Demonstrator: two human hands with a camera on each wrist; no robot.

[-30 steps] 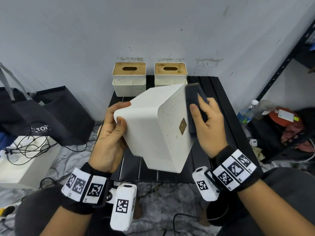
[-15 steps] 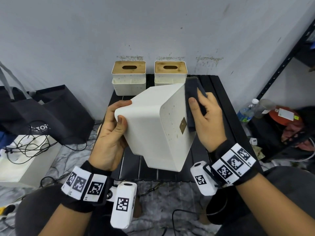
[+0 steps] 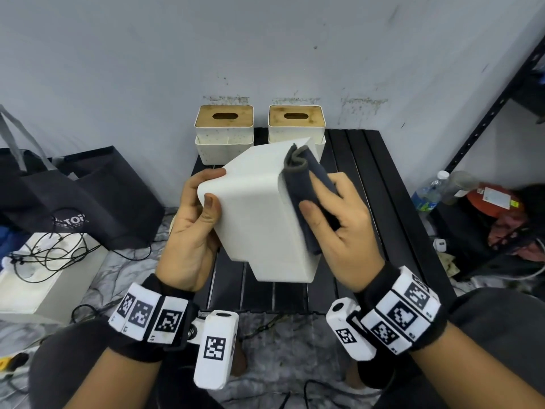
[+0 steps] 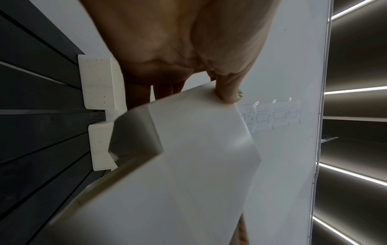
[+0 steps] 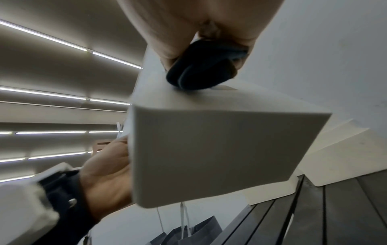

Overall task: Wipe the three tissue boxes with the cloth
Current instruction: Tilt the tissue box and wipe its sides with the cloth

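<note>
A white tissue box [image 3: 259, 219] is held tilted in the air above the black slatted table [image 3: 377, 184]. My left hand [image 3: 194, 219] grips its left side, thumb on the near face; the thumb [image 4: 229, 94] shows on the box [image 4: 188, 174] in the left wrist view. My right hand [image 3: 339, 219] presses a folded dark grey cloth [image 3: 309, 196] flat against the box's right face, thumb pinching the cloth. In the right wrist view the cloth [image 5: 201, 73] lies bunched on the box [image 5: 220, 149]. Two more white tissue boxes with wooden lids [image 3: 224, 134] [image 3: 296, 122] stand at the table's back.
A black bag [image 3: 79, 196] and a white box with cables [image 3: 38, 261] lie on the floor to the left. On the right stand a dark metal shelf frame [image 3: 486, 119], a water bottle [image 3: 427, 193] and clutter. The wall is close behind the table.
My right hand has slid the cloth down and toward me along the box's right face, covering the small brown mark. The left hand turned the box slightly.
</note>
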